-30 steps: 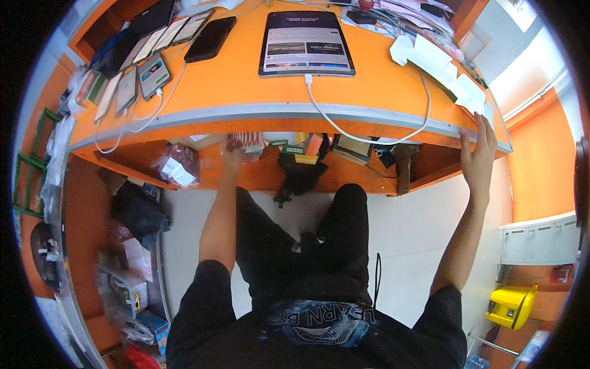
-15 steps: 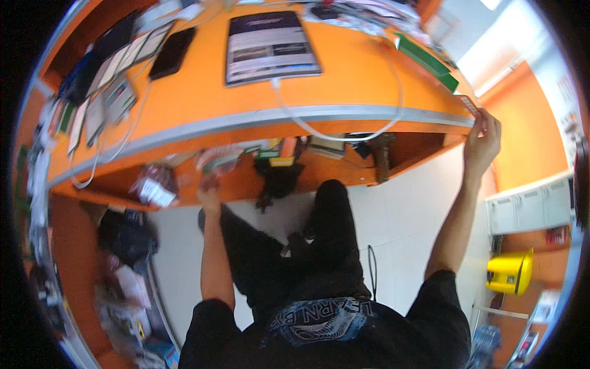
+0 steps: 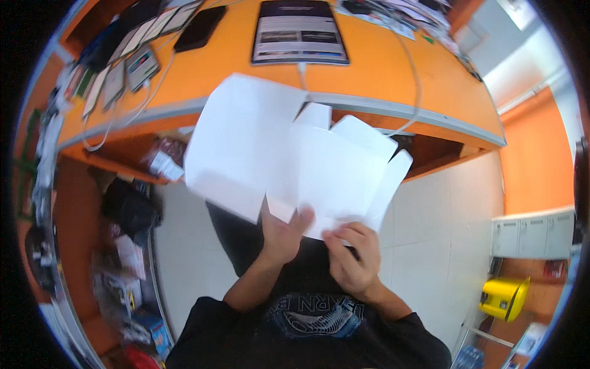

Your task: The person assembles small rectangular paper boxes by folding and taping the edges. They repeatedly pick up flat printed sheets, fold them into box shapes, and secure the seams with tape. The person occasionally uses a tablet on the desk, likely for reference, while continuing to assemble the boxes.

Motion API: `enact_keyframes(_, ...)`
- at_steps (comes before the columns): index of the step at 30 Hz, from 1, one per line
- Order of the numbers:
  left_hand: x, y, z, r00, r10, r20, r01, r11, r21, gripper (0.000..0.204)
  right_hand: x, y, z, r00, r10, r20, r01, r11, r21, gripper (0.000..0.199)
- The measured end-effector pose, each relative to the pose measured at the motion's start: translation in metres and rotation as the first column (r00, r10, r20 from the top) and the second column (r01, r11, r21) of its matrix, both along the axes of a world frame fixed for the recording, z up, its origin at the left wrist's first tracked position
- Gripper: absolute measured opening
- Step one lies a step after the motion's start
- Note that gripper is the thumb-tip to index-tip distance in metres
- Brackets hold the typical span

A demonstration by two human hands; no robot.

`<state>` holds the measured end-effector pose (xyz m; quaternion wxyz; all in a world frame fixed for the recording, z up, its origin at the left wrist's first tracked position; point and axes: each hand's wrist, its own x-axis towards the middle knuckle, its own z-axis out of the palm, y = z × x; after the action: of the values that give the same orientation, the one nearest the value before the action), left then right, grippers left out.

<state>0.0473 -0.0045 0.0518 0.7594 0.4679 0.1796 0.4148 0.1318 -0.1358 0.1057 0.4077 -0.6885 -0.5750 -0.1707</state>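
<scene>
In front of my lap I hold a white unfolded cardboard box (image 3: 246,144), opened out nearly flat with creases and several flaps. My left hand (image 3: 284,237) grips its near edge around the middle, thumb on the white face and the other fingers hidden behind the card. My right hand (image 3: 355,258) pinches the same edge a little farther right, its fingers curled. The box covers part of the desk's front edge and most of the open shelf below.
The orange desk (image 3: 381,80) bears a tablet (image 3: 301,34) with a white cable, a black phone (image 3: 200,27), several phones at left and papers (image 3: 393,18) at back right. A bagged item (image 3: 166,158) lies in the shelf. A yellow bin (image 3: 504,298) stands at right.
Both hands have come together over my lap, the left from the shelf, the right from the desk's right edge. The white box is now held up. The long green box has left the desk.
</scene>
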Motion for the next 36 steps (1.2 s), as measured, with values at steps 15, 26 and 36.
enact_keyframes(15,-0.04,0.01,0.041,0.891,0.061,-0.45,0.001,0.991,0.137,0.039,0.036,0.038,0.039,0.85,0.022,-0.527,0.01,0.998,0.057,0.052)
enact_keyframes(26,-0.048,-0.007,0.024,0.792,0.274,-0.545,0.013,0.885,0.465,0.027,0.036,0.038,0.007,0.948,-0.248,-0.199,0.273,0.955,0.112,0.065)
enact_keyframes(36,-0.035,0.006,0.036,0.809,0.407,-0.424,0.085,0.632,0.77,0.045,0.016,0.052,0.028,0.61,0.324,-0.723,-0.189,0.946,0.265,0.075)
